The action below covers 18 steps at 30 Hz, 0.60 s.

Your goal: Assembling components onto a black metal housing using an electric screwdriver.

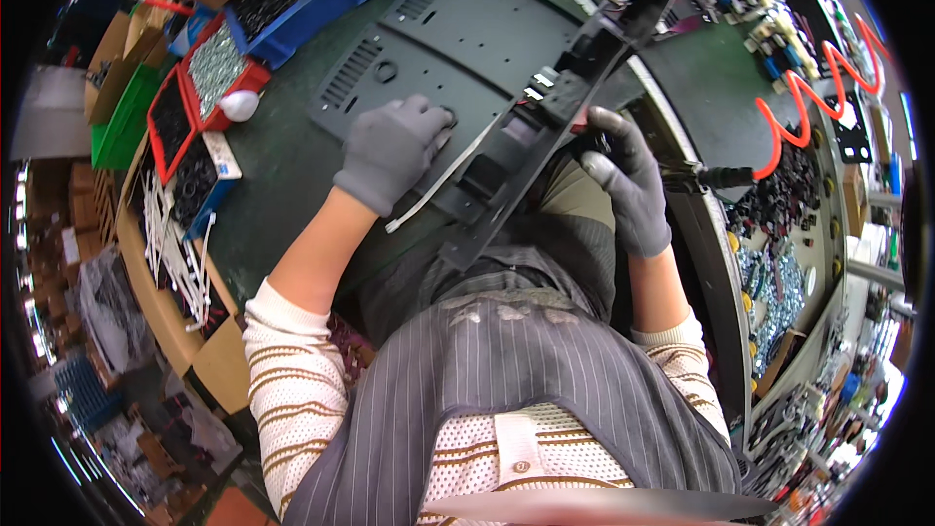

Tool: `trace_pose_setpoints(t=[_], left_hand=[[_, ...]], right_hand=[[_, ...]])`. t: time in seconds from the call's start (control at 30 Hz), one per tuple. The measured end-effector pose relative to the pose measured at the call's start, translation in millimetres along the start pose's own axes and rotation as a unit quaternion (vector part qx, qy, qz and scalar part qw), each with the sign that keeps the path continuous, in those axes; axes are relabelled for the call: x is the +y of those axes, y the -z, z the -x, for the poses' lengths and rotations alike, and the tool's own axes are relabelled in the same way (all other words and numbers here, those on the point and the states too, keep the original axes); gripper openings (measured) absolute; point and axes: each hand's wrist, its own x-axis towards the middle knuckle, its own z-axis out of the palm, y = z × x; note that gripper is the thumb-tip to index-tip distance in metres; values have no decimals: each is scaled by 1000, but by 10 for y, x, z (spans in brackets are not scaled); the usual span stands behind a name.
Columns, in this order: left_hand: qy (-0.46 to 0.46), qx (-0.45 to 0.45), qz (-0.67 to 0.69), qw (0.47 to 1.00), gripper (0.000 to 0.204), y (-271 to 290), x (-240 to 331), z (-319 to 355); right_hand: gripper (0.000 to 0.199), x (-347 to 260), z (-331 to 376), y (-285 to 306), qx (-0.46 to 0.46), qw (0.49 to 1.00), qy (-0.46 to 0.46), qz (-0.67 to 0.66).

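A wide dark-grey metal panel (458, 34) with vent slots and holes lies on the bench in front of me. My left hand (394, 151), in a grey glove, rests on its near part with curled fingers; a small dark spot shows at the fingertips, too small to name. Across the panel's right side slants a long black frame (526, 151) with fittings on it. A white cable (443, 180) runs beside it. Right of the frame, my gloved right hand (628, 175) has thumb and fingers bent around something small and dark, with a bit of red by the fingertips.
Blue bins (292, 0) of black parts stand at the far left, beside a red bin (216, 68) of screws. A cardboard box (161, 307) holds white cable ties. On the right hang a coiled red air hose (804, 112) and a dark tool end (729, 177). Loose screws (774, 297) lie below.
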Motion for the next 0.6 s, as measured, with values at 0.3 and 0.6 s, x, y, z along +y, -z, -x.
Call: trace_pose_setpoints(t=[0.3,0.6], left_hand=[[114,14,562,819,22,301,129,-612],[-49,-42,585,808,23,543,596,-1379]], right_hand=[[40,-540,-468,-72,121,968,221,-13],[34,-732,-541,-124,187,918,189,294]])
